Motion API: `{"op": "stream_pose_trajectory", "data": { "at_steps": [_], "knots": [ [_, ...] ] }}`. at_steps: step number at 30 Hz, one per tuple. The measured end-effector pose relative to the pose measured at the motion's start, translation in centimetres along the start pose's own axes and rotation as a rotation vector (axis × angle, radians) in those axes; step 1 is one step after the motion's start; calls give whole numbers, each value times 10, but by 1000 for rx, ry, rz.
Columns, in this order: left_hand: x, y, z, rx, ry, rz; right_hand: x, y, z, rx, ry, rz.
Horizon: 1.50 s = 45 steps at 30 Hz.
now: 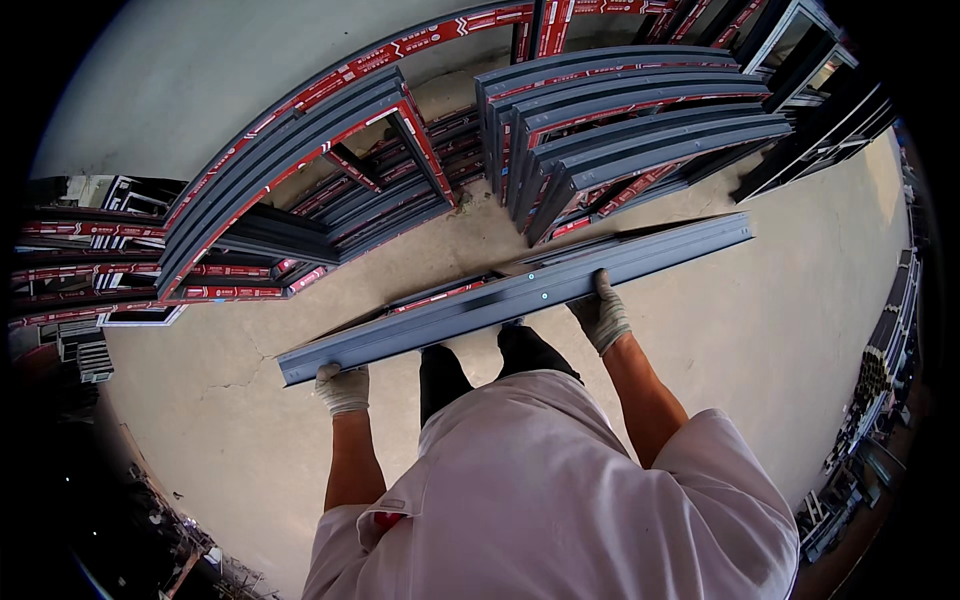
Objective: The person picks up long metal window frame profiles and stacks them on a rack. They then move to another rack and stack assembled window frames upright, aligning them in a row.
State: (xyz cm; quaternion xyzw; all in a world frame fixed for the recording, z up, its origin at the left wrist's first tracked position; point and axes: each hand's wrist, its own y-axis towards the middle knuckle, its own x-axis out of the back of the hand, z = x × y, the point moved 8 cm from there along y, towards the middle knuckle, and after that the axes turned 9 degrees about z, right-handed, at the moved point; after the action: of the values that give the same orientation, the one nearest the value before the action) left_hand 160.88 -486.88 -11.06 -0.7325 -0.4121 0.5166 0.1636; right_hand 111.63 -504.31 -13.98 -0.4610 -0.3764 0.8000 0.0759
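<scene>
In front of my body I hold a long dark grey metal window frame [440, 320], its near profile slanting up toward the right. Red protective film shows on its inner side, and part of the frame behind the near profile is hidden. Near the left end, my left hand [342, 388] in a pale work glove is closed on the profile's lower edge. My right hand [600, 314], gloved too, grips it right of the middle, with the thumb on the front face and the other fingers hidden underneath.
Grey frames with red film [300, 180] lean on the wall ahead left. Another stack of frames [640, 120] stands ahead right, close beyond the held frame. More frames [90, 265] are at far left. Bundled long profiles [885, 330] lie along the right side of the concrete floor [740, 340].
</scene>
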Motion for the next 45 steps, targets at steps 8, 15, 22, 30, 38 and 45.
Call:
{"op": "stream_pose_trajectory", "data": {
  "at_steps": [8,15,22,30,38,45],
  "knots": [
    [26,53,-152,-55,-34,95,-72,-14,-137,-84,2,-61],
    [71,98,-290,-114,-10,26,-164,-18,-265,-174,31,-7],
    [111,128,-400,-172,34,9,-235,4,-379,-319,11,39],
    [112,142,-418,-190,17,16,-303,32,-473,-410,-102,120],
    [121,179,-450,-136,64,124,-347,75,-505,-435,-164,151],
    [125,225,-459,-125,24,104,-352,126,-521,-418,-244,145]
  ]
}}
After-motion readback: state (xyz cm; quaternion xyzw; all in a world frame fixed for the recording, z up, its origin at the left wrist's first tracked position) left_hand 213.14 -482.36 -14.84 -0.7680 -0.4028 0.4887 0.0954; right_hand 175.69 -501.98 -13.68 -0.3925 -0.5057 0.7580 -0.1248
